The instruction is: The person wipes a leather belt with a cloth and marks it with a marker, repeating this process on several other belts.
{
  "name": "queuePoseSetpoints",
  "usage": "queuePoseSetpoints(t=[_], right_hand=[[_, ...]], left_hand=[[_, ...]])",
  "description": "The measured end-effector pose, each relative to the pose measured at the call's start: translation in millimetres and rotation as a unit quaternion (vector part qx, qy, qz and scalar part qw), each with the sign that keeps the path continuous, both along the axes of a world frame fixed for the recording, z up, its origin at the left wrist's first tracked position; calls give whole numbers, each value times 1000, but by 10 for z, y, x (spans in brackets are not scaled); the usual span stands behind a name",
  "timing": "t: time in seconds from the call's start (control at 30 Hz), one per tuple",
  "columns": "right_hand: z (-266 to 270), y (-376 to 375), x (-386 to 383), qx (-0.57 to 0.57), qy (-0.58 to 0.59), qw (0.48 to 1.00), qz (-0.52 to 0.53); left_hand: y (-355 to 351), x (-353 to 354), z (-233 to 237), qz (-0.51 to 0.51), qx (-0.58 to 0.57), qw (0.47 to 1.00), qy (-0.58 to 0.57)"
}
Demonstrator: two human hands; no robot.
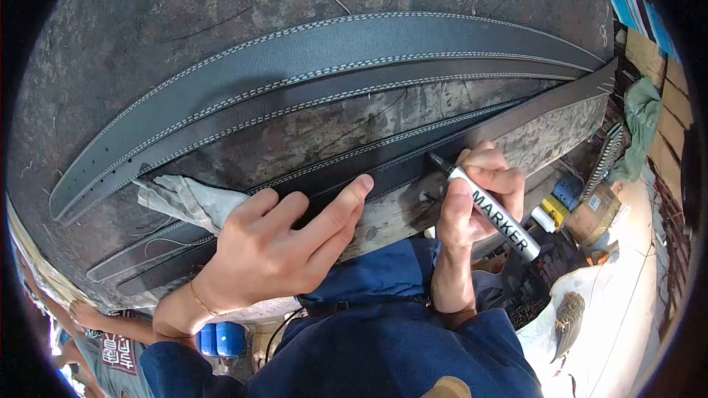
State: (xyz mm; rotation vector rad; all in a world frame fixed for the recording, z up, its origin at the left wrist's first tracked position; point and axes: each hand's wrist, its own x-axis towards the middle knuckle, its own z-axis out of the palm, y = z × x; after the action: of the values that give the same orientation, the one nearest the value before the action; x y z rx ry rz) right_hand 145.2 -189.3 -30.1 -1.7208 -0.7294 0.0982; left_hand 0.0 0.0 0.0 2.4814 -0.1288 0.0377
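Several dark leather belts with white stitching lie lengthwise on a worn, stained worktable (pixel 221 0). My left hand (pixel 284 243) presses flat, fingers spread, on the nearest belt (pixel 413 158) near the table's front edge. My right hand (pixel 479 199) grips a white marker pen (pixel 490 210) labelled MARKER, its black tip touching the edge of that same belt. Two wider belts (pixel 310 66) curve across the table's middle, apart from both hands.
A crumpled pale rag (pixel 188 199) lies on the table just left of my left hand. Below the table are blue containers (pixel 221 339), boxes and bottles (pixel 568 210) at the right, a green cloth (pixel 640 125), and another person's arm (pixel 103 320) at lower left.
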Motion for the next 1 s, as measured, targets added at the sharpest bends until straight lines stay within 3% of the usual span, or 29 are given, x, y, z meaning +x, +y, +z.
queuePoseSetpoints(t=[0.23,0.33,0.47,0.6,0.7,0.9,1.0], right_hand=[[-8,63,-13,-11,-19,1000,-16],[25,134,-3,-59,-126,990,1],[41,132,1,-63,-140,988,0],[-12,-4,21,111,77,991,-16],[11,-36,72,158,141,977,-16],[135,-316,393,153,142,967,-144],[228,-365,531,151,142,975,-78]], left_hand=[[9,-21,4,8,-13,1000,-2],[9,-20,5,8,-20,1000,-1],[8,-7,0,5,-16,1000,-12],[-31,-2,-56,28,14,998,-47],[-24,-5,-44,23,18,999,-43],[4,-27,-40,10,13,999,-39],[1,-19,-32,14,10,998,-61]])
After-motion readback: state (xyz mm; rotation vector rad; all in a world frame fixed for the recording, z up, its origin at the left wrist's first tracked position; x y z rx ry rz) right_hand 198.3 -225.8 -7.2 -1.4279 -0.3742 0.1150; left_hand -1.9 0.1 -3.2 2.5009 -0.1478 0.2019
